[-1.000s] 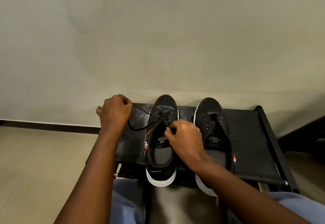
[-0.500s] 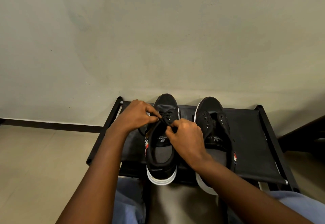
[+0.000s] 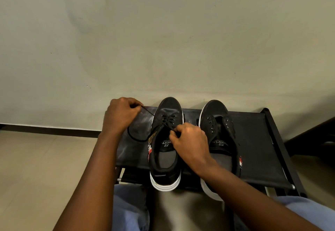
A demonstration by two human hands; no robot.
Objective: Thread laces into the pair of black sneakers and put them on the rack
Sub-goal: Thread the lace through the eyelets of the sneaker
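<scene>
Two black sneakers with white soles stand side by side on the black rack (image 3: 253, 149), toes toward the wall. The left sneaker (image 3: 165, 158) has a black lace (image 3: 147, 111) crossed through its front eyelets. My left hand (image 3: 120, 115) pinches one lace end, pulled out taut to the left, and slack lace loops down on the rack below it. My right hand (image 3: 190, 140) pinches the lace at the left sneaker's tongue. The right sneaker (image 3: 220, 140) shows bare eyelets with no lace.
The rack stands against a plain wall with a dark skirting strip (image 3: 49, 130). Tiled floor (image 3: 36, 176) lies to the left. My knees in light blue trousers (image 3: 126, 210) are just in front of the rack. A dark piece of furniture (image 3: 315, 140) is at the right.
My left hand went in to the left sneaker's eyelets, then pulled back out to the left, drawing the lace taut. My right hand stayed at the tongue.
</scene>
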